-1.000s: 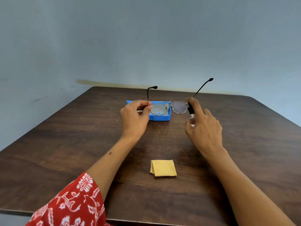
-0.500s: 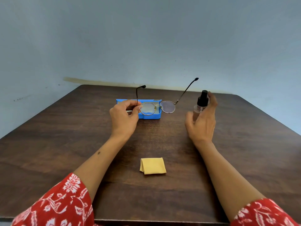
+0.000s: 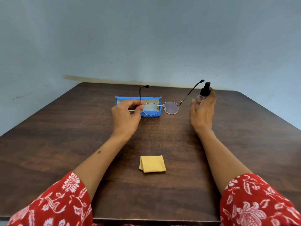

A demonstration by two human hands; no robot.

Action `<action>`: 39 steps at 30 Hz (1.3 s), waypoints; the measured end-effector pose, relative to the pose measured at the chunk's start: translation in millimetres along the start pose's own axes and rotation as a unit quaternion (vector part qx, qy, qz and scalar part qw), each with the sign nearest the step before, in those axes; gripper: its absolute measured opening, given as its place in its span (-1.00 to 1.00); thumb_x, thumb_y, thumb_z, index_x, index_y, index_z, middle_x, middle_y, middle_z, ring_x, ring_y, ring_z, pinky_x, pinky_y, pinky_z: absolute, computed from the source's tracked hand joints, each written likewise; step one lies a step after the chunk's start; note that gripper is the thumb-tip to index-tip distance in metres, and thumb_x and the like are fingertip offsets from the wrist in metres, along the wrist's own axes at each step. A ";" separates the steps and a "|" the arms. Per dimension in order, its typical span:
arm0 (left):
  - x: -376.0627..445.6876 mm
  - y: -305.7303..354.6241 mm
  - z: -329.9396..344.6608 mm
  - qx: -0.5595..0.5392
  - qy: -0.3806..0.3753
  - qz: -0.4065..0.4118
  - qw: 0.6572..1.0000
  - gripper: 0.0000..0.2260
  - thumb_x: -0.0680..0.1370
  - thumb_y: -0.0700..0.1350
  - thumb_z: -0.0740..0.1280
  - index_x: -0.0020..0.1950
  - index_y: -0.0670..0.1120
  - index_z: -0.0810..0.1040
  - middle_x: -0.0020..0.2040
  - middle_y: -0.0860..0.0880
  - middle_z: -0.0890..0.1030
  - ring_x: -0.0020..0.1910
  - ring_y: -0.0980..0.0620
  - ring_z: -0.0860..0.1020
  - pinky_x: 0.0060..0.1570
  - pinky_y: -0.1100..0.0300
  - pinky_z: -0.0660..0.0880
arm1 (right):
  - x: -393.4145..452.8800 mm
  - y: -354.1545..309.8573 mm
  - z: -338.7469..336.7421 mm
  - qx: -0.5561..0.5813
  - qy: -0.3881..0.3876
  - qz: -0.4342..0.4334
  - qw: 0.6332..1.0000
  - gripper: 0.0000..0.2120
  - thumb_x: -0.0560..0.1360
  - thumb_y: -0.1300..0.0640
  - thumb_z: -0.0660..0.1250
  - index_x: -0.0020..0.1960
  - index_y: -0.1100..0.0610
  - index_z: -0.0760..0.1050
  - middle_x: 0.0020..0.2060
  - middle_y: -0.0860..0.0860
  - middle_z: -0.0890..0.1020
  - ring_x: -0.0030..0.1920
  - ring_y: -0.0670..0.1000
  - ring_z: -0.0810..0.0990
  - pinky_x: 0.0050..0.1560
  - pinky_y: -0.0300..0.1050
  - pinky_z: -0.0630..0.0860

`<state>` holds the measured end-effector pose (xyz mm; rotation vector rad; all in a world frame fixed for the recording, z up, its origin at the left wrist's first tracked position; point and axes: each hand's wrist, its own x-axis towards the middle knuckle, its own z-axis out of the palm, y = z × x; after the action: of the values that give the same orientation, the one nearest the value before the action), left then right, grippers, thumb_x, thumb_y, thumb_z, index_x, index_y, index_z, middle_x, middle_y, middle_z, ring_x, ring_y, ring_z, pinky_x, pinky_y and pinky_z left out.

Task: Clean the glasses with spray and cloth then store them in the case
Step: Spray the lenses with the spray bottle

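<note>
My left hand pinches the thin-framed glasses at the left hinge and holds them above the table, temples open and pointing away from me. To the right, my right hand grips a small clear spray bottle with a black top, upright and just beside the right temple tip. Behind the left lens lies the open blue case. A folded yellow cloth sits on the table, near me, between my forearms.
A dark brown wooden table carries everything and ends at a pale blue wall behind. Its near edge runs along the bottom of the view, and my red patterned sleeves hang over it.
My right hand has drawn the spray bottle away from the right lens, to the right and upright. The glasses stay held in my left hand in much the same pose.
</note>
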<state>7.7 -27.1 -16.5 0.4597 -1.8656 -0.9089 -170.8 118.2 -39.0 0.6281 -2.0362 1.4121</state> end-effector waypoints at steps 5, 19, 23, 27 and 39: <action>-0.8 -0.2 0.3 0.007 -0.004 0.007 1.000 -0.89 0.45 -0.22 0.41 -0.04 -0.13 0.65 -0.17 0.09 0.61 -0.24 0.30 0.53 -0.20 0.59 0.41 | 2.1 5.1 1.4 -0.014 -0.014 0.011 1.000 -0.45 0.53 0.24 0.24 0.44 0.29 0.10 0.21 0.19 0.37 0.06 0.00 0.51 -0.04 -0.31 0.30; -1.7 -3.4 -0.1 -0.014 0.004 -0.005 1.000 -0.91 0.45 -0.26 0.40 -0.08 -0.16 0.65 -0.20 0.08 0.61 -0.30 0.39 0.53 -0.23 0.57 0.41 | -14.8 -16.2 -14.9 -0.095 0.122 0.061 0.986 -0.35 0.39 0.10 0.28 0.40 0.31 0.19 0.25 0.20 0.40 0.24 0.21 0.39 0.21 0.08 0.32; -3.2 -4.9 1.2 -0.003 0.000 -0.003 1.000 -0.90 0.45 -0.27 0.39 -0.06 -0.17 0.65 -0.19 0.09 0.59 -0.27 0.32 0.52 -0.26 0.58 0.41 | -27.0 -32.6 -26.0 -0.098 0.179 0.069 0.977 -0.53 0.37 0.18 0.24 0.26 0.26 0.31 0.14 0.14 0.44 0.13 0.13 0.44 0.10 0.01 0.37; -4.9 -4.9 5.2 -0.003 0.002 0.001 1.000 -0.92 0.45 -0.27 0.39 -0.09 -0.17 0.65 -0.21 0.10 0.59 -0.29 0.30 0.52 -0.27 0.56 0.41 | -38.0 -69.4 -39.2 -0.081 0.140 0.095 0.982 -0.69 0.42 0.17 0.24 0.14 0.20 0.38 0.11 0.12 0.46 0.08 0.12 0.46 -0.13 -0.11 0.30; -5.8 -5.7 6.3 -0.004 0.005 0.018 1.000 -0.91 0.43 -0.27 0.40 -0.09 -0.19 0.66 -0.21 0.05 0.62 -0.23 0.17 0.56 -0.24 0.51 0.45 | -97.0 -129.8 -63.8 -0.085 -0.474 0.156 0.863 -0.67 0.28 -0.09 0.52 -0.04 0.01 0.55 -0.14 -0.06 0.59 -0.06 -0.04 0.56 -0.01 -0.14 0.51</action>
<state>4.4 -24.6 -25.9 0.4231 -1.8546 -0.8886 -2.2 140.8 -1.3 1.0991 -3.1090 1.1526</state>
